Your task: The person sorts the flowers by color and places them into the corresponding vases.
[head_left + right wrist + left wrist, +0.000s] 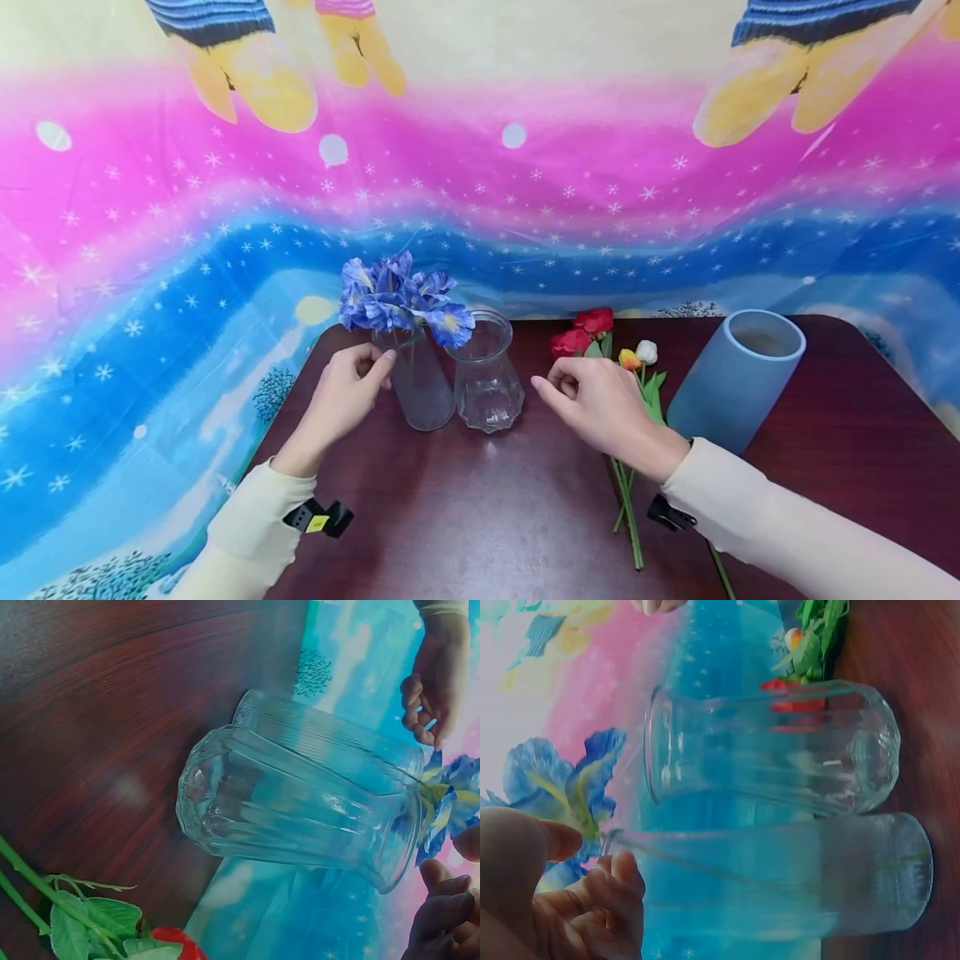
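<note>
Blue irises [393,292] stand in a slim clear glass vase [423,392], their stem visible through its wall in the left wrist view. My left hand [348,387] is beside that vase's mouth, just under the blooms, thumb and fingertips apart with nothing between them. A second glass vase [489,387], faceted and flared at the rim, stands close on its right. My right hand [600,404] hovers to the right of this faceted vase, fingers loosely bent and holding nothing. It partly hides red flowers [581,332] lying on the table.
Beside the red flowers lie a yellow-orange tulip [629,359] and a white tulip [647,352], with green stems [628,517] running toward me. A tall blue-grey vase [723,383] stands behind my right wrist. The dark wooden table [480,517] meets a printed cloth backdrop [480,183].
</note>
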A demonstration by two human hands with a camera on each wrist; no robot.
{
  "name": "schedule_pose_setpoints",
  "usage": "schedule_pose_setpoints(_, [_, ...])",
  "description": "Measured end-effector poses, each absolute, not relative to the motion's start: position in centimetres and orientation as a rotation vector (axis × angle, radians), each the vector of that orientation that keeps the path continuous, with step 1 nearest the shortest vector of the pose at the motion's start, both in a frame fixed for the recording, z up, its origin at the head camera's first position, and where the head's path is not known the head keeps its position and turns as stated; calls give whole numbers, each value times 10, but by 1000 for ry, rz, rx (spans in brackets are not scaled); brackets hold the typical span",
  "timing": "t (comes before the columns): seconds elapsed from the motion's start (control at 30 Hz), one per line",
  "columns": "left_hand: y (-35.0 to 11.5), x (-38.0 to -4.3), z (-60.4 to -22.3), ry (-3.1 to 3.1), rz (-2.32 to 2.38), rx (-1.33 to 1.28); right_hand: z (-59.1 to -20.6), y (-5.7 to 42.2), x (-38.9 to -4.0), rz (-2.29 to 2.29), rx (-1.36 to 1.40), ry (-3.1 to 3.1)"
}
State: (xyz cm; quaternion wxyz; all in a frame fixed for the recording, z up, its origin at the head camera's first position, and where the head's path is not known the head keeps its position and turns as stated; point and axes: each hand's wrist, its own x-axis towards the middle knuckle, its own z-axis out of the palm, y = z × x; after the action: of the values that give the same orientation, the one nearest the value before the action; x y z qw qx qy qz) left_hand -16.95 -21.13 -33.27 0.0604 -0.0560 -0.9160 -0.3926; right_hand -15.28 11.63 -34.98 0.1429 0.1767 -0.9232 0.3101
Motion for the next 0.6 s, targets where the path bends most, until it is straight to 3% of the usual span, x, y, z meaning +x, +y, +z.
schedule_pose_setpoints(0.6, [-165, -165, -339, -2847, -1261, -238, -359, 138, -148, 856, 455, -2676])
